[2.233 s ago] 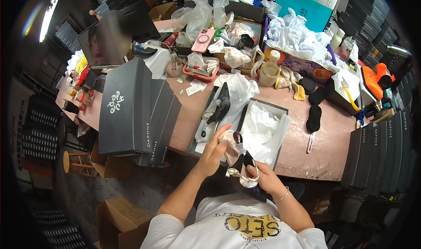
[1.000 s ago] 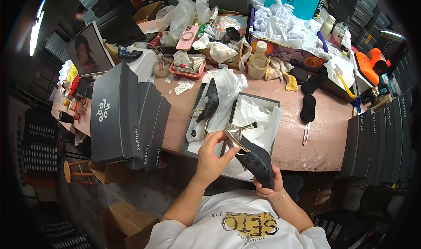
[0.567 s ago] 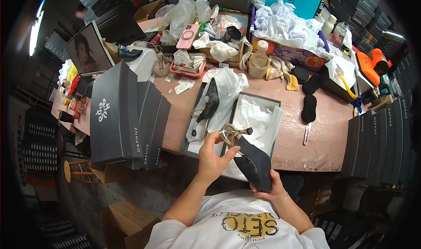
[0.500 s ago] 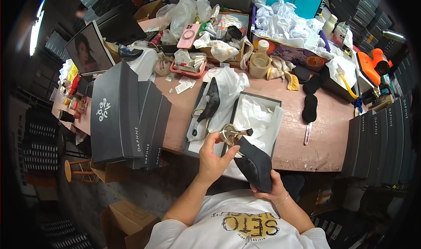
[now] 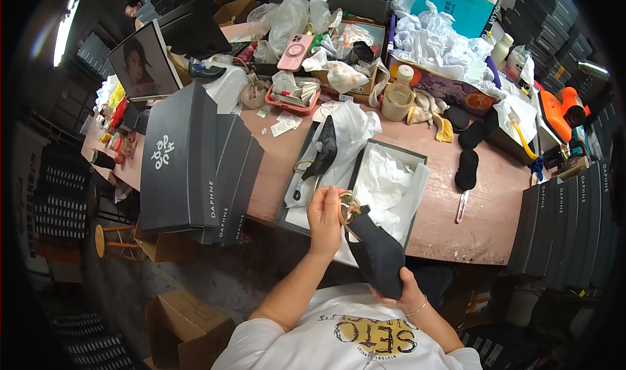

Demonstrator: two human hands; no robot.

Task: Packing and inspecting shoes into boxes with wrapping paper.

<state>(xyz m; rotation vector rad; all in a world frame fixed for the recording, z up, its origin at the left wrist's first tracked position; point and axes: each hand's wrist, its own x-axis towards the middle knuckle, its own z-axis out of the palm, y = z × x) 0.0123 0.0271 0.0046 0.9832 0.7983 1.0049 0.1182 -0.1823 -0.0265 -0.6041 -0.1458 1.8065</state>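
Starting at the left edge of the pink-brown worn table [image 5: 495, 194]: a stack of tall dark grey cardboard shoe boxes [image 5: 195, 161] stands on end, leaning on each other, probably parked there to keep the middle free. Behind them, near the far left corner, a framed portrait picture [image 5: 145, 62] is propped up.

Moving toward the middle, an open grey shoe box lid [image 5: 306, 174] lies flat at the near edge with a black pointed suede shoe [image 5: 324, 151] resting on white wrapping paper inside it, looks like the mate waiting its turn. Just beside it on the right, the open shoe box lined with crumpled white tissue [image 5: 391, 181] sits ready at the near edge.

Now the hands, held up just in front of that near edge. The left hand [image 5: 324, 219] has its grip pinched on the gold strap and ring hardware at the heel end of a black suede high-heeled shoe [image 5: 375, 256], fingers pressed together around it, seemingly to fiddle with the strap. The right hand [image 5: 399, 285] cups the toe end from below, fingers wrapped round it, so the shoe stays steady and tilted, heel end up toward the box.

Further right, two black oval insole pads [image 5: 467, 155] lie on the bare table, and at the right edge an orange handheld tool [image 5: 561, 109] sits well apart from the hands.
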